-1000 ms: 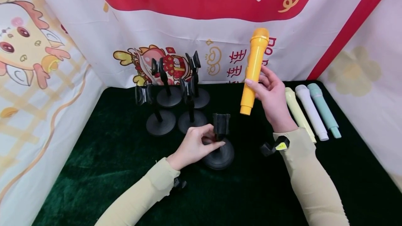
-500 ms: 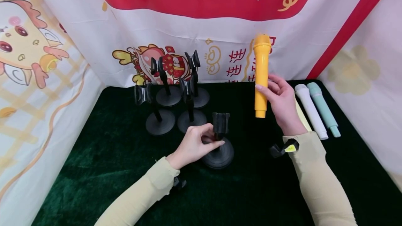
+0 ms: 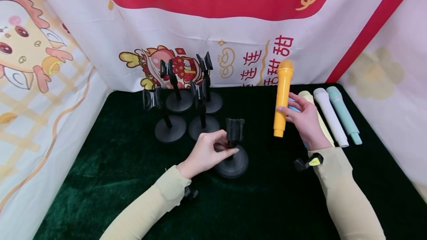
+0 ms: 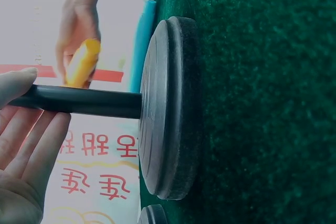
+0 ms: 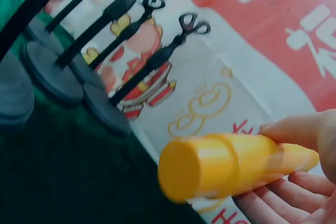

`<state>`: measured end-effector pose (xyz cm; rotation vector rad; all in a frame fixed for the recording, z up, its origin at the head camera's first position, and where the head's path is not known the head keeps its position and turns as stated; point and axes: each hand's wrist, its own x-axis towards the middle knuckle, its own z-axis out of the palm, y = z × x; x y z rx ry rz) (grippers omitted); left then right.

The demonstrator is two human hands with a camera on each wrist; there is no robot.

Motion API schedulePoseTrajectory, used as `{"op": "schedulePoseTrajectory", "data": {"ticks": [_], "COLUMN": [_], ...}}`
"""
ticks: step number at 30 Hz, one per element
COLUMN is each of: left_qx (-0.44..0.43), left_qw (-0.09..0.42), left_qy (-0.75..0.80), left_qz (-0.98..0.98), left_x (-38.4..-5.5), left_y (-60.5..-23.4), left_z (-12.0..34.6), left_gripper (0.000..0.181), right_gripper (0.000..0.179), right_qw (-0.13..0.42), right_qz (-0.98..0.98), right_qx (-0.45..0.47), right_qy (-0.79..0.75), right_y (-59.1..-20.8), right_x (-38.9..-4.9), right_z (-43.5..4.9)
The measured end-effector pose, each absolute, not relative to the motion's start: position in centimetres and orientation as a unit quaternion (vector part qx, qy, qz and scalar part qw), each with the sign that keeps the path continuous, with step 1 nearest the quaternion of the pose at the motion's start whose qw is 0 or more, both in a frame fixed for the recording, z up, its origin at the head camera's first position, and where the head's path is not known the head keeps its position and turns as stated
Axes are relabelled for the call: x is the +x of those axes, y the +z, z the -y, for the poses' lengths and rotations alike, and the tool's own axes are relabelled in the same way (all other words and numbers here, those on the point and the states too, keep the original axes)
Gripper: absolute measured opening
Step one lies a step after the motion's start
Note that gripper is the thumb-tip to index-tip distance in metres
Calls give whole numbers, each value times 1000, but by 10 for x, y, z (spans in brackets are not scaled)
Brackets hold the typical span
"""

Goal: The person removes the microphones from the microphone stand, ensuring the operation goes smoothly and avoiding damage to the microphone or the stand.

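Observation:
My left hand [image 3: 209, 153] pinches the pole of a black microphone stand [image 3: 235, 130] between thumb and fingers; its round base [image 4: 170, 108] rests on the dark green cloth. In my right hand [image 3: 307, 120] is a yellow microphone [image 3: 282, 97], held upright above the cloth with its head up. The right wrist view shows the tail end of that yellow microphone towards the camera, thumb on one side and fingers on the other. Partly behind the right hand lies a blue microphone [image 3: 293, 104], mostly hidden. The clip on the left hand's stand holds nothing.
Several more black microphone stands [image 3: 170, 129] are grouped at the back left. A pale yellow microphone [image 3: 321, 119], a white microphone [image 3: 330, 116] and a mint green microphone [image 3: 343, 114] lie in a row at right. A printed cloth backdrop [image 3: 213, 29] rises behind.
My right hand has moved right and down with the yellow microphone, which has turned from a slant to nearly upright. The left hand and its stand have stayed in place.

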<state>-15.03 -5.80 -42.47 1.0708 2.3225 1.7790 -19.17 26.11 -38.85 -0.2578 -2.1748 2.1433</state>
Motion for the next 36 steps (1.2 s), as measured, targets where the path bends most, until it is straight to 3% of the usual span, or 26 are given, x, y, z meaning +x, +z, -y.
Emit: {"op": "schedulePoseTrajectory", "data": {"ticks": [20, 29, 36], "left_qx": [340, 338, 328], "left_qw": [20, 16, -6], "left_qy": [570, 570, 574], "left_qz": [-748, -748, -750], "left_x": [-151, -150, -148], "left_y": [-426, -425, -425], "left_z": [59, 58, 58], "left_gripper": [21, 21, 18], "right_gripper": [69, 56, 52], "right_qw": [-30, 33, 32], "right_qz": [821, 908, 938], "right_qx": [-110, -66, -52], "right_qy": [559, 413, 342], "right_y": [-434, -440, -437], "right_x": [-180, -174, -172], "right_z": [-281, -282, -282]}}
